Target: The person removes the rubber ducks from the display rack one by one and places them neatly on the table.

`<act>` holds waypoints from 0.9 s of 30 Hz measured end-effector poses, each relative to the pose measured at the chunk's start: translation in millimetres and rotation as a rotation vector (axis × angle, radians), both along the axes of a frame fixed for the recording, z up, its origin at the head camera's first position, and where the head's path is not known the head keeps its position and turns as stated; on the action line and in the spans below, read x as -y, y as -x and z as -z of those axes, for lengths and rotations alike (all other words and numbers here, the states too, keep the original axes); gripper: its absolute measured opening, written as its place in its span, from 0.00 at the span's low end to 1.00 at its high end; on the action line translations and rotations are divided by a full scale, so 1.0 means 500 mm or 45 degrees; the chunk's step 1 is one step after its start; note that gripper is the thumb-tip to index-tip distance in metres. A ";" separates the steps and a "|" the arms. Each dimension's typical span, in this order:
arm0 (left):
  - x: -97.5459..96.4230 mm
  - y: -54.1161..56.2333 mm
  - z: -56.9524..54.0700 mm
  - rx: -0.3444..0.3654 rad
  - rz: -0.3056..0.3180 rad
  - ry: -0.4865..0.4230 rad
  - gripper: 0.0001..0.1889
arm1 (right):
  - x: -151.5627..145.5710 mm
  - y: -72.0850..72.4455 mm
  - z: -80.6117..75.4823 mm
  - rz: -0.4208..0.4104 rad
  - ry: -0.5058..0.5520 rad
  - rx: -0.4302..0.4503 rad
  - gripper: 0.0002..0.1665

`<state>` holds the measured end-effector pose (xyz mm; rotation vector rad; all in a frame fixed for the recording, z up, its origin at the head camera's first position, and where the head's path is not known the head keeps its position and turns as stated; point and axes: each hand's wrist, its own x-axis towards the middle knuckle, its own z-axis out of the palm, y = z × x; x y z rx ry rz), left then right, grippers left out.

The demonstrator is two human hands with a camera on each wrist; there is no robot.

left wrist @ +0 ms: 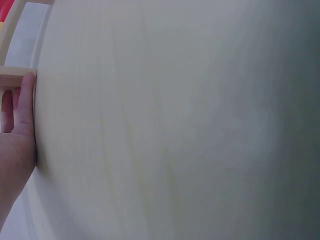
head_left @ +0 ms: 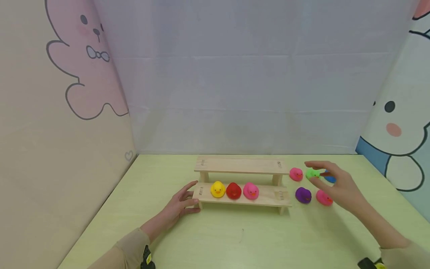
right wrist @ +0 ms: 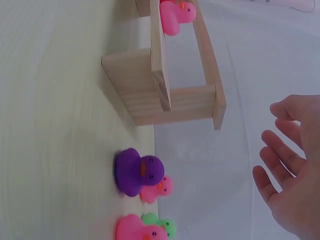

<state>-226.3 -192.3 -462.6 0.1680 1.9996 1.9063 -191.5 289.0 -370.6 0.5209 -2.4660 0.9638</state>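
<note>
A two-tier wooden shelf (head_left: 241, 164) stands on the table. On its lower step sit a yellow rubber duck (head_left: 217, 189), a red rubber duck (head_left: 233, 191) and a pink rubber duck (head_left: 251, 191) in a row. My left hand (head_left: 179, 204) touches the lower step's left end with extended fingers (left wrist: 26, 102). Over the loose ducks on the right hovers my right hand (head_left: 339, 185), thumb and fingers apart, holding nothing. Below and around it are a purple duck (head_left: 303, 195), two pink ducks, one nearer (head_left: 324, 198), a green duck (head_left: 312, 174) and a partly hidden blue duck (head_left: 330, 178).
The other loose pink duck (head_left: 296, 174) lies just right of the shelf's upper step. A pale curtain (head_left: 215, 93) closes off the back of the table (head_left: 215, 239). Printed cartoon panels flank it at the left (head_left: 77, 74) and right (head_left: 399, 149).
</note>
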 end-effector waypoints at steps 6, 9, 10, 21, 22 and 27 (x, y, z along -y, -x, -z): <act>-0.001 -0.001 0.001 0.002 -0.003 -0.004 0.38 | 0.059 0.001 -0.004 -0.028 0.088 -0.054 0.28; -0.002 -0.001 0.000 0.002 -0.004 -0.005 0.38 | 0.082 0.004 -0.002 -0.034 0.097 -0.041 0.27; -0.002 -0.002 -0.001 0.001 -0.003 -0.005 0.38 | 0.089 0.004 -0.002 -0.039 0.097 -0.044 0.27; -0.001 -0.001 0.001 0.002 0.002 0.003 0.38 | 0.141 0.012 0.009 -0.133 0.146 -0.074 0.31; -0.001 -0.001 0.001 0.004 -0.001 0.004 0.38 | 0.144 0.013 0.011 -0.134 0.146 -0.066 0.30; -0.001 -0.003 -0.003 0.005 -0.012 0.008 0.38 | 0.162 0.018 0.022 -0.158 0.164 -0.048 0.28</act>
